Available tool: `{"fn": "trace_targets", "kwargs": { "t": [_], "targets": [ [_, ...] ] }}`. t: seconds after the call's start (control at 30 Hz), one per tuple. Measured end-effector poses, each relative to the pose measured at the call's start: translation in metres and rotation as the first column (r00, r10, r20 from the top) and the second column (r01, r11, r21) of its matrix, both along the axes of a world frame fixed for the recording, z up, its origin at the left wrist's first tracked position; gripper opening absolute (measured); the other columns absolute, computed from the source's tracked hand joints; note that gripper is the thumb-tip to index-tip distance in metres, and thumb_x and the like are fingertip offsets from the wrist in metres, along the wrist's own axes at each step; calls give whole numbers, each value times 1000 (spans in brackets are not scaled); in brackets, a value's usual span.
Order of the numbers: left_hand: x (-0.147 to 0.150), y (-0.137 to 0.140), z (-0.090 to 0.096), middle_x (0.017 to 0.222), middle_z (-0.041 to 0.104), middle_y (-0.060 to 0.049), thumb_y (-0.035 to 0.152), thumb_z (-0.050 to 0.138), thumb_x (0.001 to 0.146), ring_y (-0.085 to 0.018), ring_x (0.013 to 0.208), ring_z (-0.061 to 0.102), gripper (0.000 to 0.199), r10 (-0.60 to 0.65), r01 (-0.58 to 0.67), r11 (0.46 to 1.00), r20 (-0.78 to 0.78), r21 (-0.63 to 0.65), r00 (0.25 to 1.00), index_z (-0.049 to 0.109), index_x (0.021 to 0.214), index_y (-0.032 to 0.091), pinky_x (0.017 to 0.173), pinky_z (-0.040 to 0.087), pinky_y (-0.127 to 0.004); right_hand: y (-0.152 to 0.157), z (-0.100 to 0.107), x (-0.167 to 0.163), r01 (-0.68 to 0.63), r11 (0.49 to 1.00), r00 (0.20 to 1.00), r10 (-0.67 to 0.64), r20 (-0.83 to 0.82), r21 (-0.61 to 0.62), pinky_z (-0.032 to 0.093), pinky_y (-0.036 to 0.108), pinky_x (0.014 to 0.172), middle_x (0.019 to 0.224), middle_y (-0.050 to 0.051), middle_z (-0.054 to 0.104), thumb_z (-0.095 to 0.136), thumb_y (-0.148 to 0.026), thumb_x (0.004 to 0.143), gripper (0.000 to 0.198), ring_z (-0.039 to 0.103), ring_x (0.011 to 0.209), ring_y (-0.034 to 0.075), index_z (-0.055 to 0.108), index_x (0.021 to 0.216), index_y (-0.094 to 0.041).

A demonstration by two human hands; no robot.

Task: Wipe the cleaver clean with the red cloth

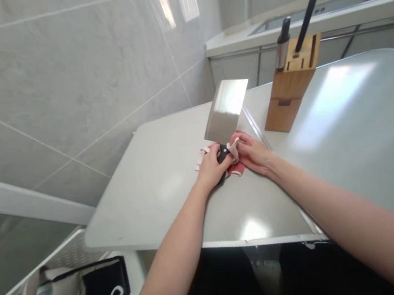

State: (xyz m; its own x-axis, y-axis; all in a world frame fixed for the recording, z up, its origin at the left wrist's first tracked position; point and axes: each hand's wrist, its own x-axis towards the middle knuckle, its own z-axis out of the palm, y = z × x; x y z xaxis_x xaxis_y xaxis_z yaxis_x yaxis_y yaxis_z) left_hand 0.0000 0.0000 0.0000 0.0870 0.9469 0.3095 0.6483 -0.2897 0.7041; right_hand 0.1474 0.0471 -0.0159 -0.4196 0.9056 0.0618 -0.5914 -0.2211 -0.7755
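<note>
A cleaver point(227, 106) with a broad shiny blade stands tilted up above the table, blade pointing away from me. Its black handle is wrapped by the fingers of my left hand point(211, 167). My right hand point(252, 153) pinches a red and white cloth point(237, 167) against the handle near the base of the blade. Part of the cloth hangs below and behind my left hand, touching or almost touching the tabletop. The lower handle is partly hidden by my fingers and the cloth.
A wooden knife block point(287, 98) holding black-handled tools stands on the white table point(158, 182), right of the cleaver. A seam crosses the tabletop. Behind are a tiled wall point(91, 74) and a sink counter point(233, 37). A white basket point(75, 247) with assorted items sits low at left.
</note>
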Motion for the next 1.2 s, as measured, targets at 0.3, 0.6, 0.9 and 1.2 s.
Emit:
{"fn": "trace_targets", "kwargs": {
  "t": [0.3, 0.6, 0.9, 1.2],
  "targets": [
    [-6, -3, 8, 78, 59, -1, 44, 56, 84, -18, 72, 55, 23, 17, -19, 1000, -196, -7, 981, 53, 90, 22, 67, 39, -28, -2, 0, -1, -43, 996, 987, 30, 158, 81, 52, 25, 72, 81, 0, 63, 77, -42, 69, 28, 60, 78, 14, 68, 86, -22],
    [-6, -5, 11, 91, 63, -5, 38, 59, 81, -18, 77, 58, 28, -97, 100, 995, -230, 5, 968, 59, 102, 19, 70, 44, -29, 2, -2, 0, 121, 992, 984, -116, 134, -32, 54, 28, 68, 76, 1, 70, 82, -31, 63, 27, 64, 69, 15, 68, 84, -20],
    [-5, -3, 9, 67, 54, 2, 45, 58, 80, -11, 59, 47, 28, -154, 156, 988, -245, -13, 957, 52, 77, 18, 57, 34, -25, 12, 11, 9, 234, 968, 971, -237, -20, -95, 53, 22, 74, 80, -4, 71, 79, -25, 63, 28, 63, 75, 12, 69, 89, -22],
    [-3, -5, 10, 63, 51, 3, 42, 59, 79, -10, 57, 45, 25, -169, 170, 985, -230, -18, 958, 54, 74, 17, 55, 32, -24, 15, 12, 14, 313, 945, 948, -317, -33, -98, 52, 24, 71, 73, -5, 68, 76, -27, 64, 22, 61, 70, 12, 67, 83, -21]
  ]
}}
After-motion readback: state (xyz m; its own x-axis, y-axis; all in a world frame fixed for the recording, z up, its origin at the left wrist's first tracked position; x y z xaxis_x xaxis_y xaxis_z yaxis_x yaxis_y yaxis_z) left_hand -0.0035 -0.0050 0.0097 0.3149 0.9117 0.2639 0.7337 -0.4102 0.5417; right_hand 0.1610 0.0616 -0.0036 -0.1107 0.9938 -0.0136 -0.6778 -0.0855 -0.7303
